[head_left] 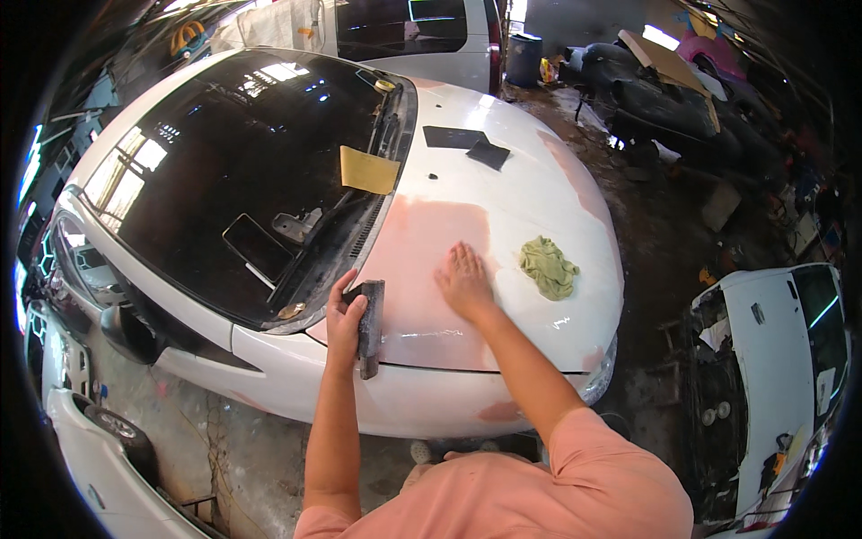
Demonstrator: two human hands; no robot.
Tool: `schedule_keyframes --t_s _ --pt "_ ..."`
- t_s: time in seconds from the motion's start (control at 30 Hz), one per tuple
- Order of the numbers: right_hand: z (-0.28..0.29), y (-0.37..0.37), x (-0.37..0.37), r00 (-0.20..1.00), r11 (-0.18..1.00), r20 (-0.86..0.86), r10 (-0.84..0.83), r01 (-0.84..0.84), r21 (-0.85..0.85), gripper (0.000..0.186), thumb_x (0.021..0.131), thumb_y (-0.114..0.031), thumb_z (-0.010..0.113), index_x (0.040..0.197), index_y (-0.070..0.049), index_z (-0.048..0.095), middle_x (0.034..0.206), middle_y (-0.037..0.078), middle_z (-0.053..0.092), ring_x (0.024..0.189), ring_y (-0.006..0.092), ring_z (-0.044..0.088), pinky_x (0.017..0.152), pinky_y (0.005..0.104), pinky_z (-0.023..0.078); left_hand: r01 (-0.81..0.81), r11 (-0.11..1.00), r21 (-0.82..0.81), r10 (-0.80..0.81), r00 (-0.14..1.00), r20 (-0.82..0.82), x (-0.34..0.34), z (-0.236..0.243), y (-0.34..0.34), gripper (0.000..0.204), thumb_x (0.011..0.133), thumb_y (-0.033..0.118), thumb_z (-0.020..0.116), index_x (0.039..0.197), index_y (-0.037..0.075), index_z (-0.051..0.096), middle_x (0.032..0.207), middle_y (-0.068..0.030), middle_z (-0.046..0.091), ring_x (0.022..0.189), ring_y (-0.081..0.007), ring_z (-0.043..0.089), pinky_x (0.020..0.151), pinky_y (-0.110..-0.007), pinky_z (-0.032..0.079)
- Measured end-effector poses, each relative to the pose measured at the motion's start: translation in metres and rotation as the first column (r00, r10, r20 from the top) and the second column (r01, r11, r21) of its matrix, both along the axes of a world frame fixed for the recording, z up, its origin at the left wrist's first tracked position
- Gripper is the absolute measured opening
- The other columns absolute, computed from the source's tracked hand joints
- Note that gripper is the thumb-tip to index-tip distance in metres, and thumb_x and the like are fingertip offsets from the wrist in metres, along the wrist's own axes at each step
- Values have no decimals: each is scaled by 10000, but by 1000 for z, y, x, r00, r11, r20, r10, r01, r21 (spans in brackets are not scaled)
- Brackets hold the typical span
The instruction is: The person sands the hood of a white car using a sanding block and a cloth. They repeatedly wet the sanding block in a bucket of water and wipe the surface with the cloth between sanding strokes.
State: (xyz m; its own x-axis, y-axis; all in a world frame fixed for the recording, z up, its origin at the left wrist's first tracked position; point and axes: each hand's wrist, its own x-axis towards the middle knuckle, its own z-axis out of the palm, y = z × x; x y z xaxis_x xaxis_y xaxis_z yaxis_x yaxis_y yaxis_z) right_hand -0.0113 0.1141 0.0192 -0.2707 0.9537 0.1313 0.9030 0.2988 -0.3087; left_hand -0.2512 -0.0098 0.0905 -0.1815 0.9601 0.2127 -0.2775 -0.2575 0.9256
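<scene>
My left hand is closed round a long dark grey sanding block, held upright at the near edge of a white car's hood. Fingers stretched out, my right hand lies flat on a pinkish patch of the hood, with nothing in it. To its right is a crumpled green cloth. Farther up the hood, two dark sheets that look like sandpaper lie overlapping. A yellowish sheet rests across the windshield's lower edge.
On the windshield lie a phone and a small grey object. A side mirror juts out at left. Behind stands another vehicle; black car parts are piled at far right. A white car body stands at right.
</scene>
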Motion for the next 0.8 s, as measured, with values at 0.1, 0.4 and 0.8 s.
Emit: schedule_keyframes --t_s 0.1,0.4,0.8 --pt "5 61 -2 999 999 -36 -25 24 -44 812 1093 -542 330 1647 41 218 1745 224 146 1633 330 101 1322 491 63 -2 1000 -15 2 1000 -27 -8 -4 -2 611 955 97 672 1523 4 466 1141 -100 674 959 -109 641 839 -255 537" --pt "17 160 -14 997 989 8 -82 82 -127 878 1077 -570 327 1653 63 129 1757 225 51 1637 352 -7 1322 489 7 -37 999 -34 36 999 -31 -2 -1 0 631 948 119 690 1528 19 461 1075 -80 683 917 -105 636 797 -242 523" --pt "34 77 -62 988 988 -15 156 -156 -9 906 1070 -599 353 1624 102 206 1724 270 173 1621 390 111 1320 496 76 -54 998 -10 54 997 -50 3 4 3 610 953 126 684 1515 15 476 1106 -65 678 935 -96 644 827 -234 528"
